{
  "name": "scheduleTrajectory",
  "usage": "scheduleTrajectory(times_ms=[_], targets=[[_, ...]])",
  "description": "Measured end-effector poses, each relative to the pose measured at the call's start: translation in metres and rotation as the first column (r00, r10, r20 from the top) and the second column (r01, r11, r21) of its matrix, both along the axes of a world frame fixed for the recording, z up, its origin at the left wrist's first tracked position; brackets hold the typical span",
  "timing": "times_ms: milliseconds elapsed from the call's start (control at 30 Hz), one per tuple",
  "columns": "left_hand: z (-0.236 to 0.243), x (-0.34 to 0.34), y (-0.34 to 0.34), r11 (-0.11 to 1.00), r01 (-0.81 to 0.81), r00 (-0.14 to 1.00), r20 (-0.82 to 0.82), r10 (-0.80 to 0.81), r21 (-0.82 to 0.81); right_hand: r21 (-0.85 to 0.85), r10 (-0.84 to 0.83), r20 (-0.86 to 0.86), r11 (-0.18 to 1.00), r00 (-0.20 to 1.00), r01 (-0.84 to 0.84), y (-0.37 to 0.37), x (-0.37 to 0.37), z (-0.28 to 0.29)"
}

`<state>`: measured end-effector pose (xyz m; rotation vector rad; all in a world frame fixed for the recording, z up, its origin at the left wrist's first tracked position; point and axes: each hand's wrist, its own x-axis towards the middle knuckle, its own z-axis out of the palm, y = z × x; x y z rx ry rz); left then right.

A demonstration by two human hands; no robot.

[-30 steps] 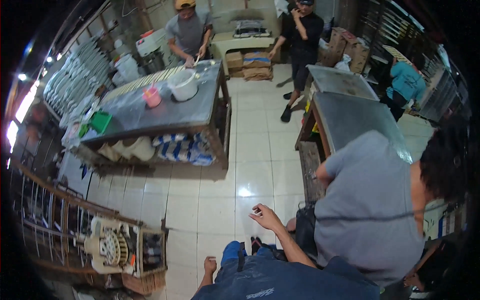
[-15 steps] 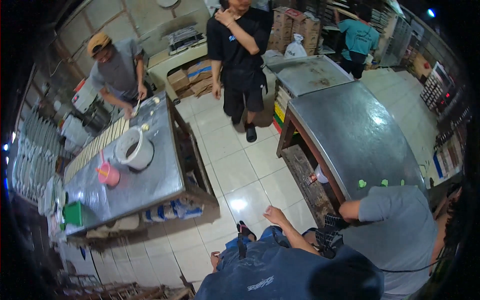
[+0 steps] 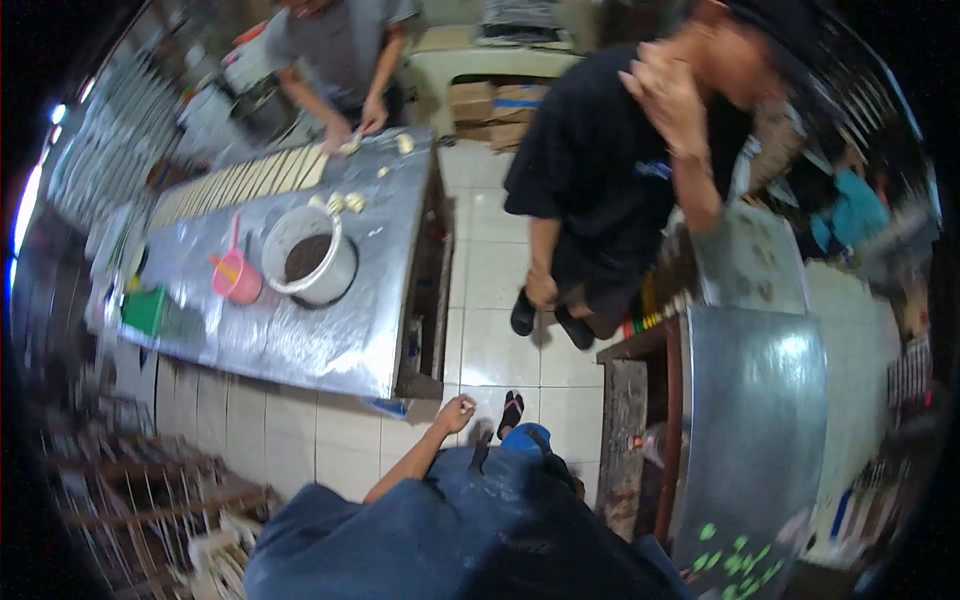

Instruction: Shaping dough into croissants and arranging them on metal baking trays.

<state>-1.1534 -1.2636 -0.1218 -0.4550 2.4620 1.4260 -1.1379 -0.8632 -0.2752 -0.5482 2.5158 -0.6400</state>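
Note:
My left hand (image 3: 457,412) hangs in front of my blue apron (image 3: 450,530), over the white tiled floor (image 3: 300,440). Its fingers are loosely bent and nothing is in it. It is just below the near corner of a long steel table (image 3: 300,340). My foot in a dark sandal (image 3: 512,408) shows just right of the hand. My right hand is out of view. On the table stand a white bucket with dark filling (image 3: 310,262), a pink scoop cup (image 3: 237,280) and a green container (image 3: 145,310).
A person in black (image 3: 620,170) stands in the aisle close ahead. A person in grey (image 3: 340,40) handles dough strips (image 3: 240,180) at the table's far end. Another steel table (image 3: 760,430) is on my right, wire racks (image 3: 130,490) on my left, cardboard boxes (image 3: 500,100) behind.
The view has swung and moved closer to the long table. The person in black has come nearer. My left arm now reaches forward by the table's corner.

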Motion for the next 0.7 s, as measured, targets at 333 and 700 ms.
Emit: scheduleTrajectory(times_ms=[333,700], targets=[[0.109,-0.131,-0.042,0.633,-0.650,0.566,-0.288,0.772,0.421,-0.266,0.249,0.475,0.955,0.844,-0.132,-0.171,-0.254,0.159],[0.182,-0.056,-0.283,-0.370,-0.688,-0.598,-0.199,0.776,0.624,-0.589,0.490,0.671,0.808,0.556,-0.001,-0.517,-0.349,0.346]])
